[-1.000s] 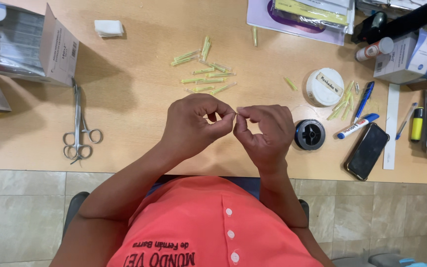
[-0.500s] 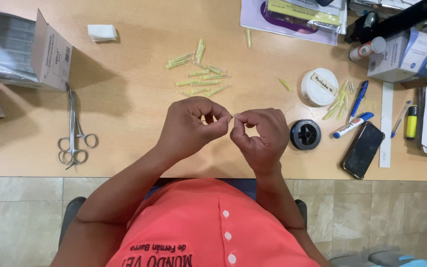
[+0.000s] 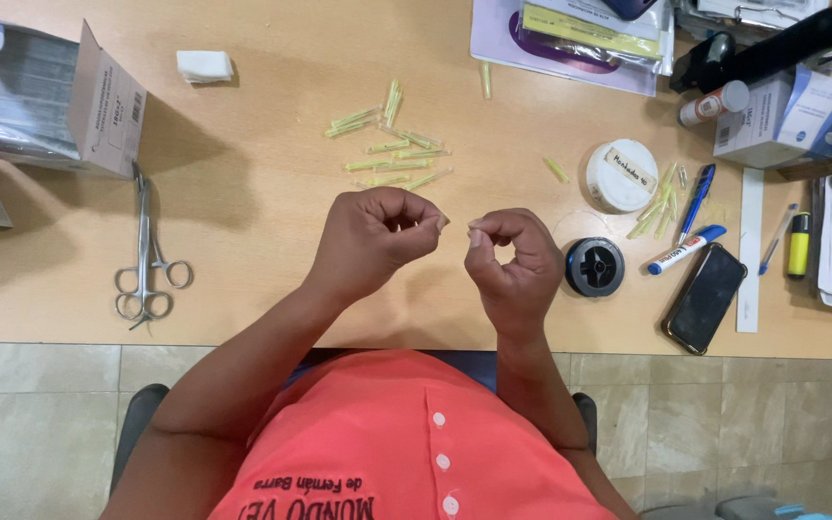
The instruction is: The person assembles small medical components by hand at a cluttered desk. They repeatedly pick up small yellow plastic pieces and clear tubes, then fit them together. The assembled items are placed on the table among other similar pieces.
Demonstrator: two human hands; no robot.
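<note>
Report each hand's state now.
Left hand: closed in a pinch; what it holds cannot be told.
Right hand: closed in a pinch; contents cannot be told.

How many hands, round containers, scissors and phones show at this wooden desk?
Bare hands: 2, left hand, right hand
Round containers: 2, black round spool, white round plastic tub
Silver metal scissors: 1
Black flat phone: 1
Total: 6
</note>
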